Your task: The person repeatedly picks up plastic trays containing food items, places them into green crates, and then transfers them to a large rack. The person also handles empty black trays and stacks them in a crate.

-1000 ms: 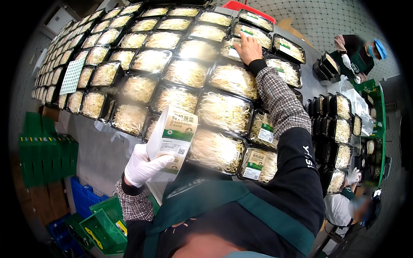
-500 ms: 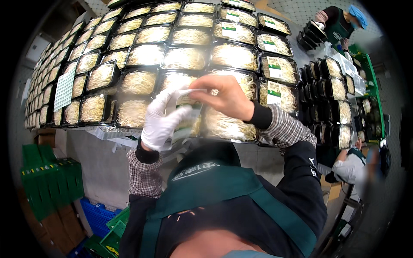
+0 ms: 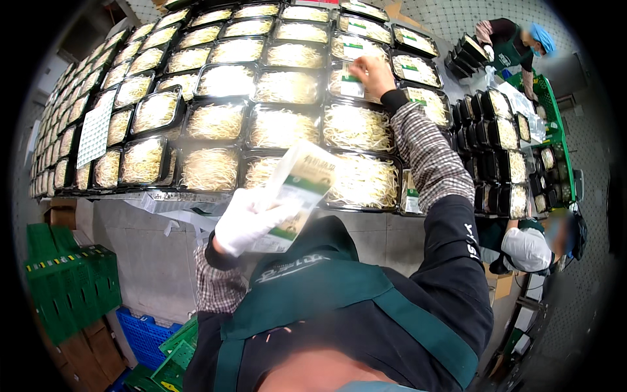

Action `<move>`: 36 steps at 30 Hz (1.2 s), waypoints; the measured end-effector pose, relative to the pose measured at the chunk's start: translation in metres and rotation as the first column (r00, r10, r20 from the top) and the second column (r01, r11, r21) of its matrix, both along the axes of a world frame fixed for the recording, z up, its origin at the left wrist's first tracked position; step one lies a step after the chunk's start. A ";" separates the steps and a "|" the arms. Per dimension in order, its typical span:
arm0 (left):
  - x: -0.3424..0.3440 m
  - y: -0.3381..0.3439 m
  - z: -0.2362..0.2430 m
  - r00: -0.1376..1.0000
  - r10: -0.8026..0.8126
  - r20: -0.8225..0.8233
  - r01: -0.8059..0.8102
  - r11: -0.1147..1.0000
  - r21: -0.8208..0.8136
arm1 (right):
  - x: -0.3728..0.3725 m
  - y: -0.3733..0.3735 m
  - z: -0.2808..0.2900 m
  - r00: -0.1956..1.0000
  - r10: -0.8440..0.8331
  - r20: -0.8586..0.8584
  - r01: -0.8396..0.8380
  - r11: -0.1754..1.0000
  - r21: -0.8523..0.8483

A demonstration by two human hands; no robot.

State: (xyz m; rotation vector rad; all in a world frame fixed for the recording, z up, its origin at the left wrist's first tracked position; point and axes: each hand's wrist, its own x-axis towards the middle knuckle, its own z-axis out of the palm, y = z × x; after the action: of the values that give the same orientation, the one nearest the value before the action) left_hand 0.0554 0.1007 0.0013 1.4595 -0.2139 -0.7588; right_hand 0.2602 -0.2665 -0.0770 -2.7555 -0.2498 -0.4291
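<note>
My left hand (image 3: 248,221), in a white glove, is closed around a strip of printed white-and-green labels (image 3: 307,175) in front of my apron. Bare, my right hand (image 3: 373,77) reaches over the table with bent fingers pinched at a label (image 3: 351,83). That label rests against the clear top of a black tray of bean sprouts, in the column second from the right. Nearer to me stand unlabelled sprout trays (image 3: 356,125). Trays in the rightmost column, such as a labelled tray (image 3: 413,68), carry similar labels.
Rows of sprout trays (image 3: 219,121) cover the table, and a pale dimpled sheet (image 3: 95,136) lies at its left. Stacked trays (image 3: 506,134) stand at the right. Green crates (image 3: 72,281) and a blue crate (image 3: 145,336) sit lower left. Two co-workers, including a blue-capped person (image 3: 516,42), are at the right.
My right hand has left the label strip and moved forward and right onto a tray, where a label now shows. The strip in my left hand now hangs more open to view.
</note>
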 end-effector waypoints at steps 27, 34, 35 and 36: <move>-0.002 -0.013 -0.059 0.966 -0.120 0.228 0.103 0.991 0.085 | -0.167 0.073 0.110 0.909 -0.169 0.380 -0.146 0.725 0.673; -0.021 0.023 -0.024 0.996 -0.091 -0.021 0.093 0.989 0.112 | -0.117 0.044 -0.013 0.999 -0.033 -0.003 0.032 0.986 -0.166; -0.025 0.028 -0.030 1.000 -0.028 -0.004 0.028 0.999 0.040 | -0.120 0.052 -0.009 0.997 -0.055 -0.061 0.041 0.975 -0.219; -0.027 0.032 -0.032 0.999 -0.001 -0.032 0.002 1.000 0.009 | -0.121 0.056 -0.009 1.000 -0.020 0.011 0.022 0.971 -0.239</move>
State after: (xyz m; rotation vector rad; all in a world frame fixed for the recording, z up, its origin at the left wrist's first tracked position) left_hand 0.0286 0.1326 -0.0309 1.4548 -0.1869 -0.7850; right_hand 0.1388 -0.2106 -0.0860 -2.9951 -0.2924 -0.4420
